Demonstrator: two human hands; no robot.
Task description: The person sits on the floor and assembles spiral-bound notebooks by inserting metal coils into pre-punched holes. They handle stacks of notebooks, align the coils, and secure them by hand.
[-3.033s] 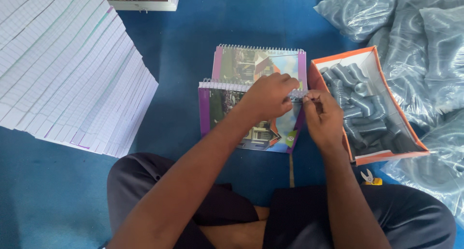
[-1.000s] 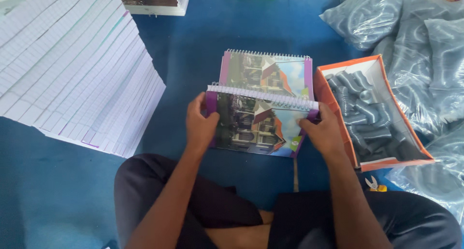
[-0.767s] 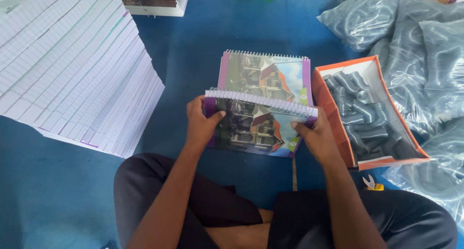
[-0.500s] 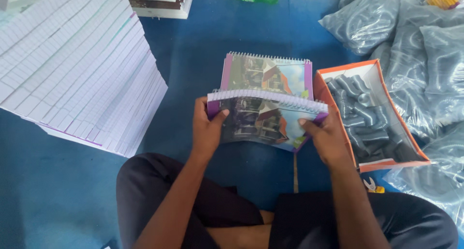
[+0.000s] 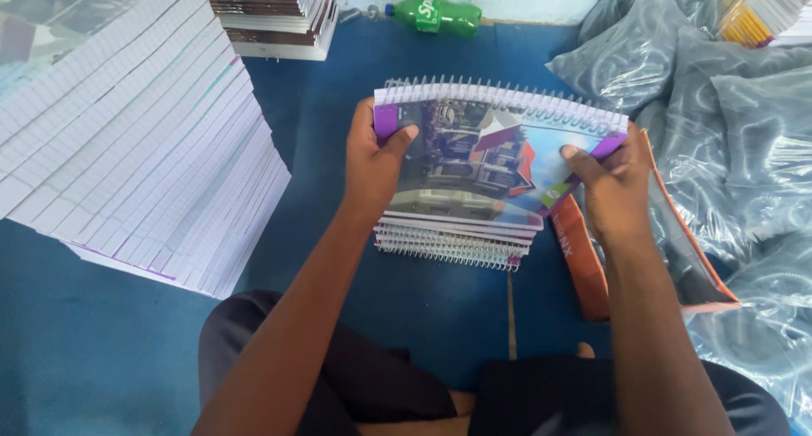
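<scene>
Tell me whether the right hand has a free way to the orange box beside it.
Probably not at once: the right hand grips the spiral notebook together with the left hand. The orange box lies just beneath it with nothing between, so it looks reachable once the hand lets go.

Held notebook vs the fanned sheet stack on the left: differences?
The held notebook is spiral-bound with a colourful picture cover; the fanned sheet stack is loose, white, ruled paper. The notebook is gripped by left hand and right hand; the stack rests untouched on the floor.

orange box (image 5: 584, 258) half behind notebook (image 5: 499, 161)
</scene>
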